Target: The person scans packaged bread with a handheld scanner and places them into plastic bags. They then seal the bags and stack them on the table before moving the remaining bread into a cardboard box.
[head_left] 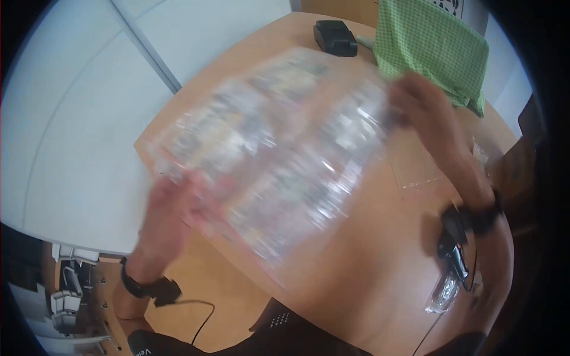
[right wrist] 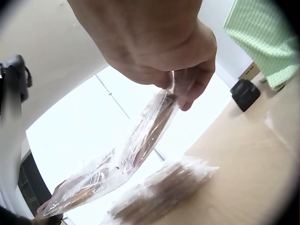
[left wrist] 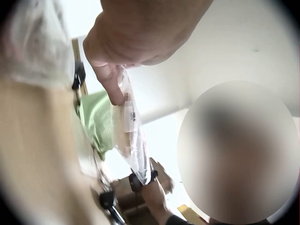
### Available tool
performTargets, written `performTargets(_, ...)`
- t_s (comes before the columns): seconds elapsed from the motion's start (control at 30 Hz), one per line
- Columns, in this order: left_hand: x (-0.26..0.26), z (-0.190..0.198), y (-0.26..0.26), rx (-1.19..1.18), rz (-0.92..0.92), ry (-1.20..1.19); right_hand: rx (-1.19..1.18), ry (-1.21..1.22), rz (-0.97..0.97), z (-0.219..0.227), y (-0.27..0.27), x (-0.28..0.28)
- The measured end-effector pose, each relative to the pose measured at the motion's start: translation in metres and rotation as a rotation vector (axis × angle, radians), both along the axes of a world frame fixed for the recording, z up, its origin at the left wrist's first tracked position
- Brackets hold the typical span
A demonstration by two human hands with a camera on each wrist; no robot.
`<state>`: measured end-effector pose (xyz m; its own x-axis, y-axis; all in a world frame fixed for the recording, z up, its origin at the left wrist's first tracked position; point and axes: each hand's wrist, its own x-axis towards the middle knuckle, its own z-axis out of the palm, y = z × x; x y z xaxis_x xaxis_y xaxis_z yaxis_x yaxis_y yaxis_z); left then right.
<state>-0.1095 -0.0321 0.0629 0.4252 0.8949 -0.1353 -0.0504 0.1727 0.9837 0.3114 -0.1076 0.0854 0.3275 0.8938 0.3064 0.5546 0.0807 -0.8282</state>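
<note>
The bare left hand (head_left: 169, 213) and bare right hand (head_left: 424, 110) pinch 2 opposite ends of some clear, shiny plastic packaging (right wrist: 145, 131) above the pale brown wood-coloured table (head_left: 374, 255). Its surface seems slippery, so 1 end may escape and drop.

Head view facing down from above, close wrist views looking across, both sharing green cloth (head_left: 439, 50)
</note>
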Motion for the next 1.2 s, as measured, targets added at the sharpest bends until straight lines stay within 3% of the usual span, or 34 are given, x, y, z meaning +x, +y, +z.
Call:
performTargets(0.07,-0.018,0.004,0.034,0.131,0.137,-0.013,0.128,0.12,0.141,-0.005,0.063,-0.027)
performTargets(0.1,-0.021,0.002,0.043,0.131,0.12,-0.005,0.16,0.176,0.18,-0.018,0.101,-0.036)
performTargets(0.13,-0.021,-0.002,0.051,0.099,0.245,0.017,0.102,0.144,0.058,-0.019,0.117,-0.06)
performTargets(0.17,-0.024,-0.007,0.061,0.069,0.373,0.04,0.049,0.141,0.094,-0.039,0.146,-0.066)
performTargets(0.2,-0.039,-0.027,0.077,0.077,0.36,0.045,-0.002,0.139,0.13,-0.067,0.173,-0.07)
performTargets(0.27,-0.079,-0.071,0.107,0.08,0.294,0.123,-0.09,0.096,-0.008,-0.1,0.196,-0.089)
performTargets(0.47,-0.073,-0.073,0.105,0.035,0.313,0.178,0.007,0.136,-0.007,-0.106,0.205,-0.082)
performTargets(0.6,-0.077,-0.076,0.113,0.032,0.303,0.184,0.008,0.164,0.03,-0.099,0.184,-0.073)
performTargets(0.67,-0.095,-0.081,0.126,0.01,0.298,0.182,0.006,-0.055,0.066,-0.086,0.16,-0.06)
performTargets(0.7,-0.119,-0.088,0.139,0.174,0.23,0.387,-0.018,-0.066,0.045,-0.08,0.141,-0.047)
performTargets(0.73,-0.131,-0.102,0.14,0.336,0.155,0.585,-0.032,-0.335,0.115,-0.074,0.116,-0.026)
performTargets(0.8,-0.129,-0.091,0.104,0.283,0.34,0.204,-0.148,-0.81,0.171,-0.068,0.054,0.017)
performTargets(0.87,-0.113,-0.07,0.08,0.495,0.669,0.302,-0.327,-1.128,0.093,-0.069,-0.023,0.048)
performTargets(0.93,-0.064,-0.035,0.033,0.725,0.738,0.337,-0.43,-1.254,0.015,-0.074,-0.085,0.063)
performTargets(0.97,-0.044,-0.035,0.011,0.718,0.721,0.314,-0.448,-1.426,-0.019,-0.088,-0.11,0.067)
performTargets(1.0,-0.027,-0.035,-0.011,0.822,0.593,0.398,-0.47,-1.59,-0.053,-0.106,-0.125,0.074)
performTargets(1.07,-0.001,-0.044,-0.039,0.939,0.288,0.509,-0.346,-1.476,-0.076,-0.181,-0.132,0.101)
performTargets(1.1,0.006,-0.067,-0.031,1.057,-0.059,0.255,-0.372,-1.359,0.016,-0.175,-0.131,0.091)
performTargets(1.13,0.037,-0.06,-0.047,0.896,-0.163,0.255,-0.395,-1.231,0.105,-0.169,-0.124,0.069)
performTargets(1.2,0.109,-0.045,-0.078,0.665,-0.367,0.22,-0.483,-1.295,0.121,-0.146,-0.137,0.003)
